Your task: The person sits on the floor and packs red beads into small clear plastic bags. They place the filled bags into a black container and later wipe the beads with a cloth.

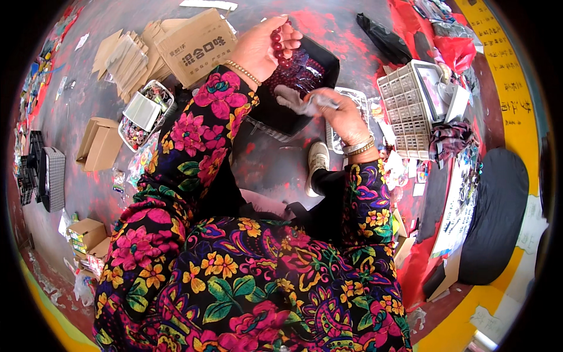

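My left hand (265, 47) is closed around a dark red bead bracelet (276, 44), whose round beads hang along the fingers. Lower and to the right, my right hand (345, 117) grips a crumpled greyish-white cloth (298, 102), one end of it trailing to the left. Both hands are above a black box (328, 58) holding many dark red beads (293, 76) and some clear plastic. The cloth hides part of that box's contents. A beaded bracelet circles my left wrist, and bangles sit on my right.
Flattened cardboard (196, 47) leans at the back left, near a white basket (122, 130) of small goods. An open carton (98, 145) lies farther left. On the right are a beige plastic crate (402, 111), a black bag (382, 38) and a black padded seat (495, 217).
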Available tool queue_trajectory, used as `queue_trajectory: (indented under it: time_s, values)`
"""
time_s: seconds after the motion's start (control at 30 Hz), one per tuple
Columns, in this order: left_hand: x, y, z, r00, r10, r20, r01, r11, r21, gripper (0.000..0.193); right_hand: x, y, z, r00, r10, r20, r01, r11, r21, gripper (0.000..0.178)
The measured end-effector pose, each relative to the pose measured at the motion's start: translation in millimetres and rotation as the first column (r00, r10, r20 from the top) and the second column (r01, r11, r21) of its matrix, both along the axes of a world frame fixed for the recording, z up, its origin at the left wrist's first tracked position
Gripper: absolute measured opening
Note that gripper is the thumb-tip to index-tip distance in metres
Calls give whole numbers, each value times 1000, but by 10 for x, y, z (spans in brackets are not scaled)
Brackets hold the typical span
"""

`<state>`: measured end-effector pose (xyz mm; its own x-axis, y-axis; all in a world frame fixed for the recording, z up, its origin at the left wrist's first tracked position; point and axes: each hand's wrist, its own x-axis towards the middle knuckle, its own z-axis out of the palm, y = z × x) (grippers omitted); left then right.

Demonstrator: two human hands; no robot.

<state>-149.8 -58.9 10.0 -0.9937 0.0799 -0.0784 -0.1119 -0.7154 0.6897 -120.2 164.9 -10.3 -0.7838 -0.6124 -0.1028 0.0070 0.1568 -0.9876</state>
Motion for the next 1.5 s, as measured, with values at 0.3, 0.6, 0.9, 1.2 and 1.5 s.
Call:
queue_trajectory:
  time_s: [0.3, 0.6, 0.9, 1.2, 1.5]
  values:
    - [-5, 107, 39, 997, 27, 71, -24, 999, -33, 21, 1, -48, -602, 830, 553, 72, -527, 734, 428, 27]
    - [28, 155, 42, 995, 18, 99, -18, 1000, -10, 19, -101, -346, -1332, 931, 181, 317, -353, 664, 659, 19]
    - [88, 174, 93, 993, -7, 117, 15, 997, -71, 24, -346, -251, -1609, 982, -172, -78, 177, 696, 696, 44]
    - [163, 263, 197, 937, -326, 123, 338, 937, -92, 40, -169, -73, 275, 898, -389, 204, 434, 858, -276, 41]
    - [202, 378, 42, 849, -497, 178, 523, 837, -161, 44, -33, 14, 254, 961, -241, 138, 268, 937, -225, 28]
